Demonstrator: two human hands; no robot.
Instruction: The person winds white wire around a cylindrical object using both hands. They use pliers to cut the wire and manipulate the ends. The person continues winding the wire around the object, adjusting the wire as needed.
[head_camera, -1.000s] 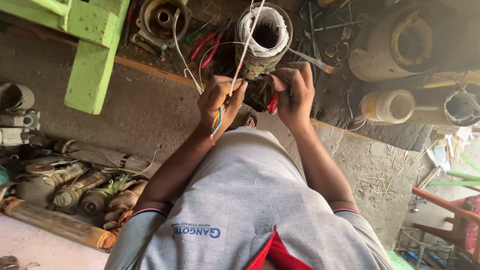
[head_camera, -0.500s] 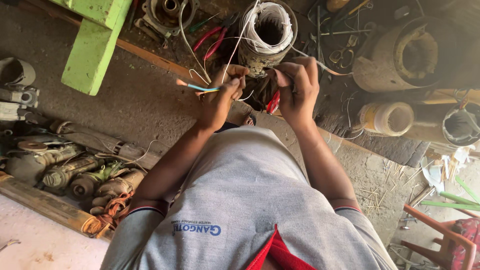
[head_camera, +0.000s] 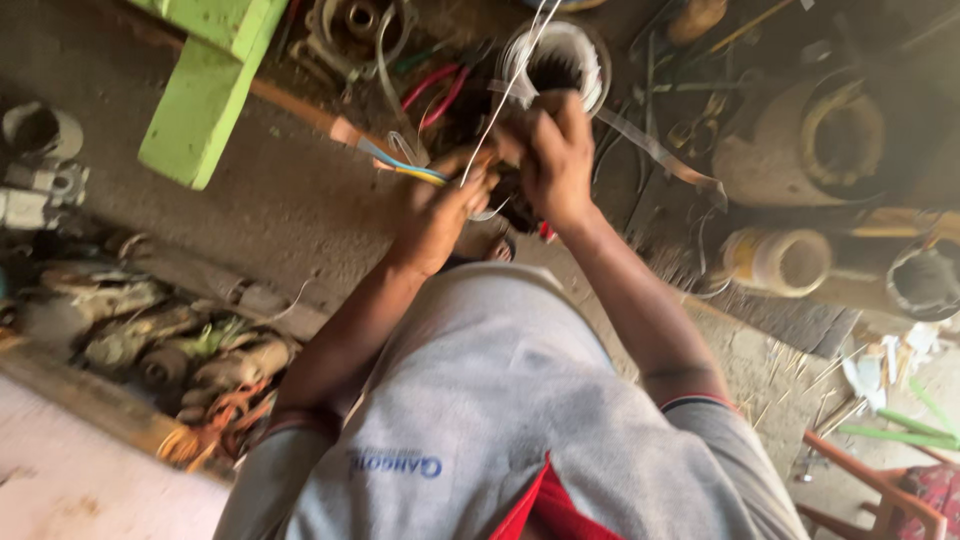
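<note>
My left hand (head_camera: 437, 212) is shut tight around a small bunch of thin blue, yellow and white wires (head_camera: 405, 167). The wire ends poke out of my fist, away from the round grey motor core wrapped in white cord (head_camera: 553, 62). My right hand (head_camera: 553, 155) is just below that core, and its fingers are curled in on something small and dark. The picture is blurry there, so I cannot tell what it is. My two hands are touching each other. A thin white string (head_camera: 500, 105) runs from between my hands up past the core.

Beside the core lie pliers with red handles (head_camera: 432, 92). Farther out on that side is a bright green wooden bench (head_camera: 205, 85). On the other side of the core sits a big rusty round metal shell (head_camera: 820, 140), and below that a pale yellow plastic jar on its side (head_camera: 778, 262).
</note>
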